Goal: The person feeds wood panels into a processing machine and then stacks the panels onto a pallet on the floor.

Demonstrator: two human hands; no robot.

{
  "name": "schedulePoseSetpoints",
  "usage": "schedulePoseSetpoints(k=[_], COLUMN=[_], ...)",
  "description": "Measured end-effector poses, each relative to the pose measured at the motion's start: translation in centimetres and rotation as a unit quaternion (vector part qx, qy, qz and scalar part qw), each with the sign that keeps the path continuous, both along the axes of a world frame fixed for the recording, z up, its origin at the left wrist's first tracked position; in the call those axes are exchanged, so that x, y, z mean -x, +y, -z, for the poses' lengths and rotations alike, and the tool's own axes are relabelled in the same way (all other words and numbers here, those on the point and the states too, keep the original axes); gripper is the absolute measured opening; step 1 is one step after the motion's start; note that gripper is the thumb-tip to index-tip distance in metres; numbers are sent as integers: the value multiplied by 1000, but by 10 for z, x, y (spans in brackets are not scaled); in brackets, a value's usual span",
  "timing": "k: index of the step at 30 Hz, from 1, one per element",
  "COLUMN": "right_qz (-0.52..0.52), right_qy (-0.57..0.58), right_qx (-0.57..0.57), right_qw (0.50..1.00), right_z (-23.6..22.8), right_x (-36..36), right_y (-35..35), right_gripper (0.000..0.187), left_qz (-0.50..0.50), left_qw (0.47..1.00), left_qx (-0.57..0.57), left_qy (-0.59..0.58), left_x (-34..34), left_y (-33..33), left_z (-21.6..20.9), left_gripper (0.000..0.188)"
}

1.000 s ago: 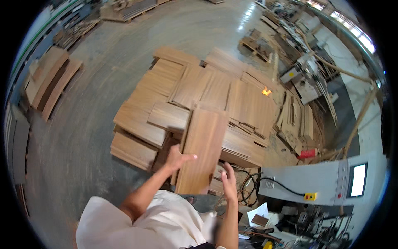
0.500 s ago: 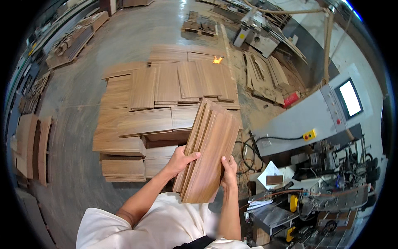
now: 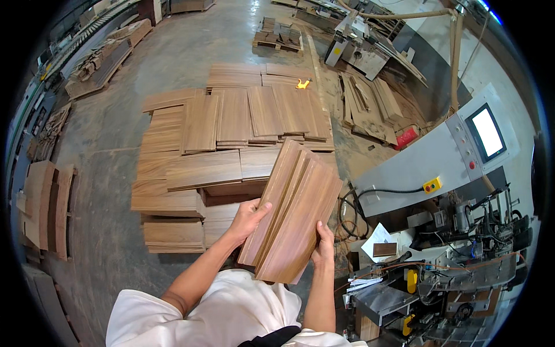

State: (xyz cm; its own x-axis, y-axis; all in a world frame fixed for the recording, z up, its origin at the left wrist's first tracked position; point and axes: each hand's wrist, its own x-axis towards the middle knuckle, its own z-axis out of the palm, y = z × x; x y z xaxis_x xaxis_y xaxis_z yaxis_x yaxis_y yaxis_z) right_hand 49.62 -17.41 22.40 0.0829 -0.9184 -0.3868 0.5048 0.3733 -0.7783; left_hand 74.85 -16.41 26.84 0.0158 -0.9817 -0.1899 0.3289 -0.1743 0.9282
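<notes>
Between my two hands, a fanned bundle of brown wood-grain boards (image 3: pixel 300 217) is held in front of my body, tilted with its far end toward the stacks. My left hand (image 3: pixel 250 220) grips the left edge, its thumb lying over the top board. On the right edge, my right hand (image 3: pixel 324 243) holds with its thumb along the side and its other fingers mostly hidden underneath. Just beyond the bundle, low stacks of similar boards (image 3: pixel 202 169) spread over the floor. A small orange-yellow object (image 3: pixel 303 84) lies on the far boards.
To the right stands a grey control cabinet (image 3: pixel 404 165) with a lit screen (image 3: pixel 486 133). Nearer, a machine (image 3: pixel 462 269) carries cables, metal parts and papers. Black cables (image 3: pixel 348 217) loop on the floor. Upright boards (image 3: pixel 43 208) stand at left; a loaded pallet (image 3: pixel 277 37) lies far ahead.
The boards in the bundle have fanned wider apart, showing more of the left boards' faces. Both hands still hold it, and the right hand has shifted slightly right and down.
</notes>
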Motion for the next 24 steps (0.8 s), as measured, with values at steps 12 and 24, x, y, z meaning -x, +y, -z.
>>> schedulePoseSetpoints(k=[12,24], right_qz=[24,-32], right_qy=[114,345], right_qx=[8,208], right_qw=[993,915], right_z=[-31,-54], right_x=[-35,-12], right_y=[-4,41], right_gripper=[61,42], left_qz=[59,190], left_qw=[995,885], left_qx=[2,12], left_qy=[-77,426], left_x=[12,51], left_y=[2,-56], left_z=[-9,97], left_gripper=[42,44])
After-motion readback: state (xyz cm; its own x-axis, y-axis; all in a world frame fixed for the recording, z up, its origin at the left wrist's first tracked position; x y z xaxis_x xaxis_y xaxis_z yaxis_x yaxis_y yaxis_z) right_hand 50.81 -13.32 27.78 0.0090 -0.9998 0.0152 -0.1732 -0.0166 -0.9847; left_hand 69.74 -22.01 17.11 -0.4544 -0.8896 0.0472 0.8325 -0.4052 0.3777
